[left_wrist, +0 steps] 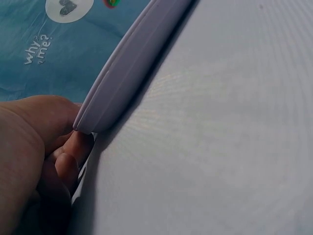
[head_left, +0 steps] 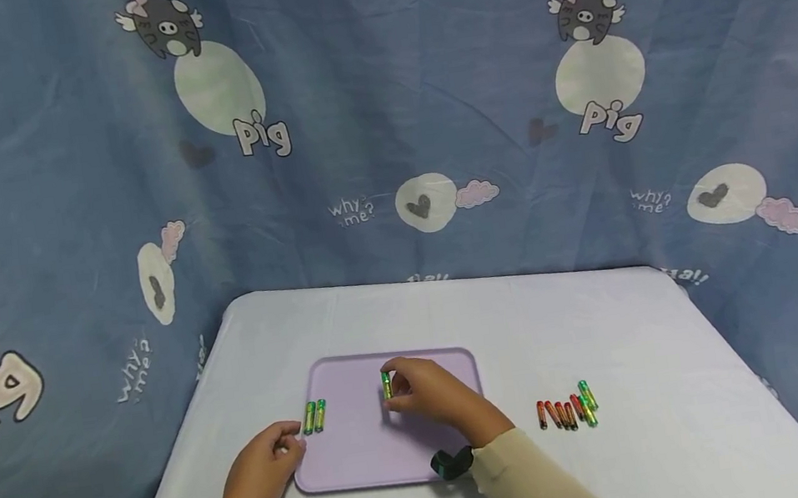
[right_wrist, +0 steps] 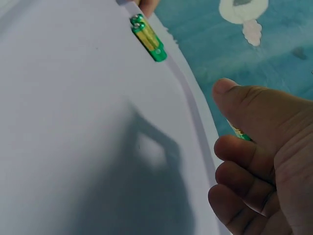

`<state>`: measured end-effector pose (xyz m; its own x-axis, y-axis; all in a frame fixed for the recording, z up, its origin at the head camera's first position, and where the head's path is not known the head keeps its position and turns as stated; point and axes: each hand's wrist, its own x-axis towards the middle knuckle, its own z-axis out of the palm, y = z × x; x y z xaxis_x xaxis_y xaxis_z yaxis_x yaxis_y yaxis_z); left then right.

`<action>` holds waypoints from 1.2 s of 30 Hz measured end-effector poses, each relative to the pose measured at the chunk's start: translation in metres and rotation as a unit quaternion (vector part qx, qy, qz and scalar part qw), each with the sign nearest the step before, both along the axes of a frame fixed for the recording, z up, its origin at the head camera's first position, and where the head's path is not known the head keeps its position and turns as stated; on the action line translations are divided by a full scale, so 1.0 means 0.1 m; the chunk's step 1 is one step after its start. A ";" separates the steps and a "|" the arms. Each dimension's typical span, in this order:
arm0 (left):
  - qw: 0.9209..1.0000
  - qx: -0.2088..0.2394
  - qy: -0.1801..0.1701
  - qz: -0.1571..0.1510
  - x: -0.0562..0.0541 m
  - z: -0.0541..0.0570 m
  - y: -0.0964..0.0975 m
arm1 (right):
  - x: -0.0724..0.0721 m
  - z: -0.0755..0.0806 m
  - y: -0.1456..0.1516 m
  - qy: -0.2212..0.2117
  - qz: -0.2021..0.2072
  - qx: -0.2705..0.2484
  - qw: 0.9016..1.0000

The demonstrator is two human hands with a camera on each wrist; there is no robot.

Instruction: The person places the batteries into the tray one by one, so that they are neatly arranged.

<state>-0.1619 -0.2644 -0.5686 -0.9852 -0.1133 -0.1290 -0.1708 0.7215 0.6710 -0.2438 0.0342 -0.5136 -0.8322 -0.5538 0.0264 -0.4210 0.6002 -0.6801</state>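
My right hand [head_left: 429, 392] holds a green-and-yellow battery [head_left: 387, 385] upright between thumb and fingers, over the lilac tray [head_left: 367, 463]. In the right wrist view this battery [right_wrist: 239, 131] shows only in part behind the thumb. Two matching green batteries [head_left: 315, 417] lie side by side at the tray's left edge. My left hand [head_left: 264, 467] is at that same edge, just beside the pair. The left wrist view has its thumb on the tray's rim [left_wrist: 115, 73] and curled fingers beneath, pinching it.
On the white table [head_left: 605, 323], right of the tray, several red-and-black batteries [head_left: 560, 414] lie in a loose row, with two green batteries [head_left: 587, 395] at the row's right end. A blue printed curtain [head_left: 352, 120] hangs behind the table.
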 end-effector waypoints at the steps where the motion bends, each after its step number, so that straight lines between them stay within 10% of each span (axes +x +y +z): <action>1: 1.000 0.002 0.000 -0.001 0.00 0.00 0.00 | -0.01 0.00 -0.02 -0.001 -0.001 0.002 1.000; 36: 1.000 0.003 -0.007 -0.005 -0.05 -0.03 -0.02 | -0.02 -0.12 -0.82 -0.031 0.024 0.032 0.999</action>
